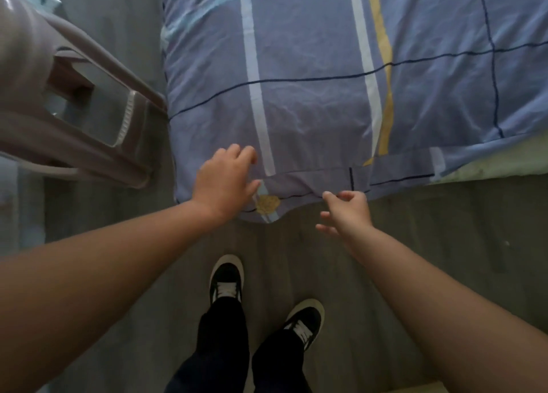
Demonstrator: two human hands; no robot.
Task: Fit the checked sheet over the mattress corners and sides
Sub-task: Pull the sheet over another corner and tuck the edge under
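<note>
The checked sheet (311, 75), blue-purple with white, yellow and dark lines, covers the mattress top and hangs over its near left corner. My left hand (225, 182) rests on that corner with the fingers spread and holds nothing. My right hand (345, 212) hovers at the sheet's hanging lower edge, fingers apart, thumb and forefinger close to the hem. At the right, the bare pale mattress (489, 166) shows below the sheet's edge.
A brown plastic chair (74, 102) stands close to the bed's left side. Grey wood-look floor (444, 244) lies in front of the bed. My two feet in black shoes (261, 300) stand just short of the bed's end.
</note>
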